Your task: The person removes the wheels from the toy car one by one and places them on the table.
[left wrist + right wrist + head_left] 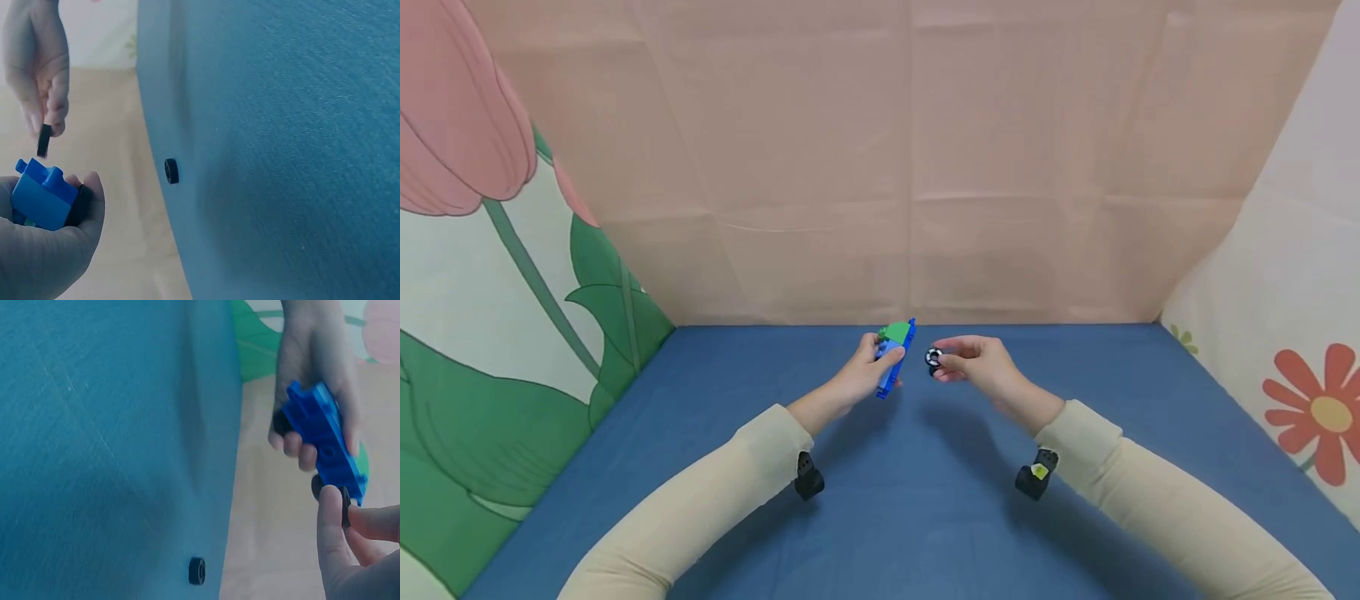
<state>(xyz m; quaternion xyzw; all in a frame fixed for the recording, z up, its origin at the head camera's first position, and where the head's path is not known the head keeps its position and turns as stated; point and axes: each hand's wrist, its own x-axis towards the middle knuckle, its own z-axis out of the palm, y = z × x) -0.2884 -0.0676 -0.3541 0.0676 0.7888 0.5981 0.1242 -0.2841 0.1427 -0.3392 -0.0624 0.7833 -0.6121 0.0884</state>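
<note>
Hand on the left curls round a blue-and-green toy tilted toward one o'clock. At its three o'clock, just apart, a black wheel sits pinched in the right hand. A slack pinch or a bump could, I'd say, drop it onto the surface, where another wheel lies.

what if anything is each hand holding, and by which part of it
The left hand grips a blue-and-green toy by its sides, between thumb and fingers. The right hand pinches a black wheel near its edge.
</note>
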